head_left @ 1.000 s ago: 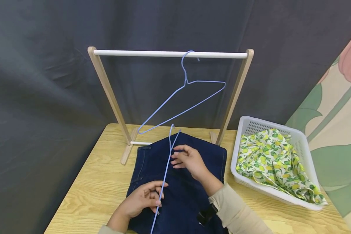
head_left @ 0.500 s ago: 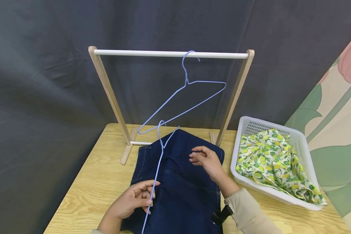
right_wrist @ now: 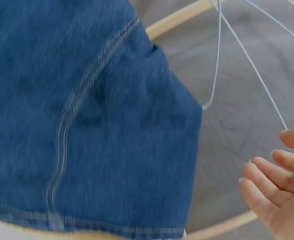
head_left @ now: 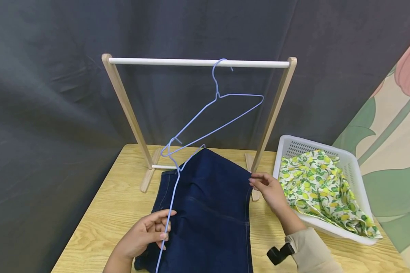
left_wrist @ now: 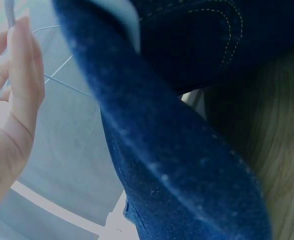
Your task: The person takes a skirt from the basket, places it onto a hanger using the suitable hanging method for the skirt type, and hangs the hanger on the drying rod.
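Hanger (head_left: pixel 173 195) of pale blue wire, held toward six to seven o'clock in the head view, in front of the rack (head_left: pixel 123 102). Seen nearly edge-on, with a long axis running from just past six o'clock up to about one; cut off by the frame at the near end, hooked toward twelve, with the hook's tip curled over toward four.

Gripped by the left hand (head_left: pixel 147 235) at seven o'clock, pinched between thumb and fingers. Just beyond the wire at six o'clock, a dark blue denim garment (head_left: pixel 208 212), peaked at twelve beside the hanger's far tip, long axis from twelve to six, lower end out of frame. Slanting from eleven to five o'clock in the left wrist view.

At four o'clock, the right hand (head_left: pixel 271 191), beside the denim's upper two o'clock corner; relaxed, with fingers loosely bent around nothing in the right wrist view. Cannot tell about contact between fingertips and edge.

At twelve, a second hanger (head_left: pixel 217 92) on the white bar (head_left: pixel 164 61). Between three and four o'clock, a white basket (head_left: pixel 353 159) with lemon-print cloth (head_left: pixel 322 185) inside. Underneath, a wooden table (head_left: pixel 116 212).
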A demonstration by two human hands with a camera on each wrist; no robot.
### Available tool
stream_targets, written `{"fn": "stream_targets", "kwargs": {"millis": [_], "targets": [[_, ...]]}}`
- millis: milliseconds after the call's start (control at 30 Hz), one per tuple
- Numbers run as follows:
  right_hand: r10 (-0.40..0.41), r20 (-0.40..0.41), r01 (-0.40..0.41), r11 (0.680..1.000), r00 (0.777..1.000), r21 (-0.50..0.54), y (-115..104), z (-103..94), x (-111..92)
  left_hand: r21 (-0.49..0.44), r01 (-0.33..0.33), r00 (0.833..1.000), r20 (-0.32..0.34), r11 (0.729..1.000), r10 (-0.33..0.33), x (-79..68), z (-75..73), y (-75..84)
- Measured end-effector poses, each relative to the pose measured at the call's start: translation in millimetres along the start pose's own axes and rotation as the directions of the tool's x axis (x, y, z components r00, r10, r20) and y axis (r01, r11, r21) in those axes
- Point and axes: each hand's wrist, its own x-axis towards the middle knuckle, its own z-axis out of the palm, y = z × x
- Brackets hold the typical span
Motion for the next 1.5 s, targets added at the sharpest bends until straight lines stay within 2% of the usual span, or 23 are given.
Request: {"fn": "stream_targets", "kwargs": {"millis": [67, 200, 367, 567, 633, 733, 900, 1100, 1300, 1500], "targets": [[-0.022, -0.034, 0.018, 0.994, 0.999, -0.109, 5, -5.1, -1, 0.006, 0.018, 1.0, -0.017, 1.0, -0.018, -2.3, -0.5, 2.0], [-0.088, -0.062, 0.067, 0.957, 0.994, -0.284, 15, -15.1, -5, 0.015, 0.015, 1.0, -0.021, 1.0, -0.014, -6.8, -1.8, 5.6], [-0.094, -0.064, 0.06, 0.91, 0.993, -0.409, 24, -28.6, -10, 0.003, -0.082, 0.996, 0.035, 0.997, 0.082, -11.3, -4.8, 9.7], [-0.077, -0.077, 0.022, 0.835, 0.994, -0.55, 34, -47.2, -17, -0.007, -0.099, 0.995, 0.003, 0.995, 0.099, -16.9, -9.3, 11.1], [-0.078, -0.079, 0.02, 0.825, 0.994, -0.565, 38, -53.5, -19, -0.031, -0.099, 0.995, -0.004, 0.995, 0.099, -18.4, -11.1, 10.3], [-0.049, -0.073, -0.001, 0.825, 0.996, -0.564, 43, -62.3, -24, -0.095, -0.091, 0.996, -0.019, 0.991, 0.089, -21.0, -13.1, 9.9], [-0.01, -0.07, -0.034, 0.794, 0.998, -0.606, 51, -72.6, -30, -0.157, -0.089, 0.996, -0.041, 0.983, 0.084, -26.0, -15.7, 11.5], [0.011, -0.061, -0.047, 0.766, 0.998, -0.641, 54, -83.5, -37, -0.154, -0.114, 0.993, -0.039, 0.981, 0.109, -28.3, -20.0, 13.0], [0.061, -0.036, -0.07, 0.77, 0.998, -0.634, 58, -93.8, -40, -0.194, -0.167, 0.986, -0.006, 0.967, 0.169, -29.2, -24.6, 14.3], [0.09, -0.064, -0.11, 0.764, 0.994, -0.635, 63, -101.3, -43, -0.161, -0.192, 0.979, 0.034, 0.968, 0.2, -26.7, -26.8, 20.2]]}}
